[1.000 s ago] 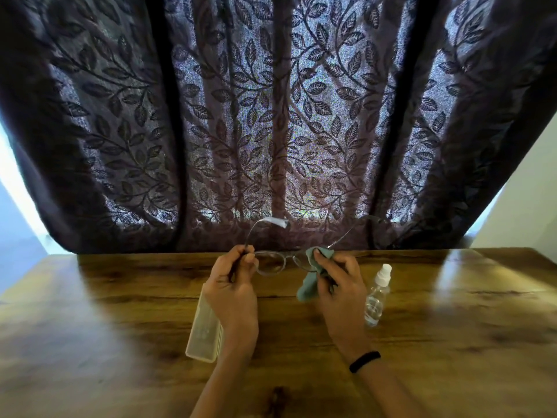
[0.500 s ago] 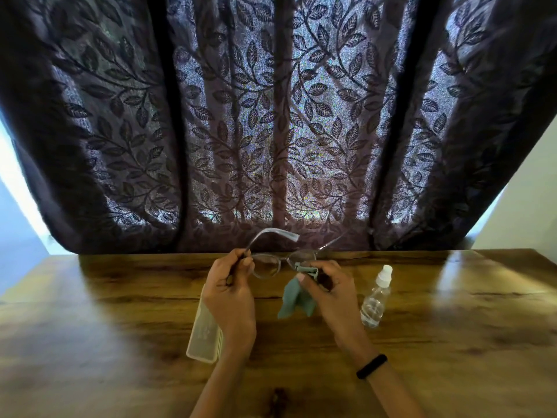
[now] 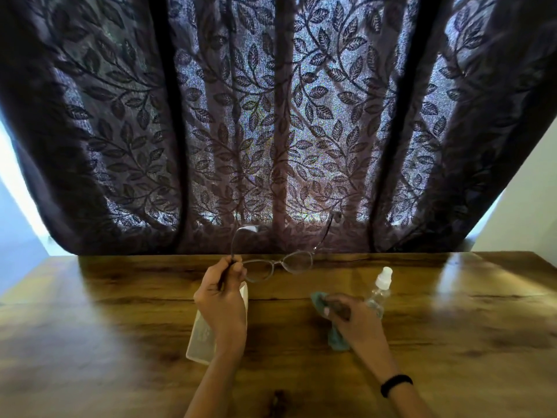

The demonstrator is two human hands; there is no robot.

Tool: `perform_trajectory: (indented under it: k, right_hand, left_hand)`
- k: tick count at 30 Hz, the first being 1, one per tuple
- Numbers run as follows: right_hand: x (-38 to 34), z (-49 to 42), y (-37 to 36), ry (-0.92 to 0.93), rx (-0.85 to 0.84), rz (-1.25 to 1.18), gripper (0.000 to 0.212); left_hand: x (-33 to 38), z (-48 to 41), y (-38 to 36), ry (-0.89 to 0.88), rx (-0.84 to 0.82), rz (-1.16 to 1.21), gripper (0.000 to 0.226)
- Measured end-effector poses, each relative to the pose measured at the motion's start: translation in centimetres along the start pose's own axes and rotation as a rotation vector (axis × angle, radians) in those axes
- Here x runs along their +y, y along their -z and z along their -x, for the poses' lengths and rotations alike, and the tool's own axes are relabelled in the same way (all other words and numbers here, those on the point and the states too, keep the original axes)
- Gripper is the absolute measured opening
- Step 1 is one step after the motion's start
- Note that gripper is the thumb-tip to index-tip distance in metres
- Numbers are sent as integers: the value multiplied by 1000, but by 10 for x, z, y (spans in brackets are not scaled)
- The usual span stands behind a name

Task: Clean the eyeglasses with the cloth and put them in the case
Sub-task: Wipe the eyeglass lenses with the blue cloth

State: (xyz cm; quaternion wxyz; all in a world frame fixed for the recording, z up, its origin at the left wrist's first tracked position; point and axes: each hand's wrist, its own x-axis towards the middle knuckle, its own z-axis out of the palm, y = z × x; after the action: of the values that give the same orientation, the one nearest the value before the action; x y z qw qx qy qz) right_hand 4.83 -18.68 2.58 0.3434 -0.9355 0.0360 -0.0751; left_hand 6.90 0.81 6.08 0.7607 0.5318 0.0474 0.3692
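Observation:
My left hand (image 3: 221, 300) grips the thin-framed eyeglasses (image 3: 278, 263) by their left hinge, holding them above the table with both temples unfolded and pointing away from me. My right hand (image 3: 354, 316) is lower and to the right, closed around the teal cloth (image 3: 336, 340), which hangs from my fist onto the wood. The cloth is apart from the lenses. A pale translucent case (image 3: 200, 339) lies on the table under my left wrist, partly hidden by it.
A small clear spray bottle with a white cap (image 3: 380, 289) stands just right of my right hand. The wooden table (image 3: 467, 342) runs to a dark leaf-patterned curtain (image 3: 271, 131) at its far edge. A black band circles my right wrist.
My right hand has pulled the cloth off the right lens and dropped down toward the table near the bottle. My left hand still holds the glasses, now tilted flatter.

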Motion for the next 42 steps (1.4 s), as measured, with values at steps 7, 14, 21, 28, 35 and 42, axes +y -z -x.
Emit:
perform_trajectory:
  k: [7, 14, 21, 28, 35, 42]
  right_hand:
    - [-46, -14, 41, 173, 220, -641, 18]
    - [-55, -19, 45, 217, 210, -631, 6]
    - [-65, -21, 46, 332, 284, -407, 7]
    - [-77, -20, 45, 380, 280, -255, 9]
    - [-82, -16, 45, 350, 201, -171, 7]
    - [-83, -15, 43, 291, 84, -316, 10]
  left_hand:
    - [1, 5, -1, 186, 9, 71, 22]
    - [-2, 8, 4, 426, -82, 174, 20]
    - [-4, 20, 7, 286, -145, -333, 54]
    - [26, 25, -9, -487, -506, -572, 32]
    - [41, 16, -31, -600, -842, -796, 44]
    - [39, 16, -33, -506, -828, -849, 50]
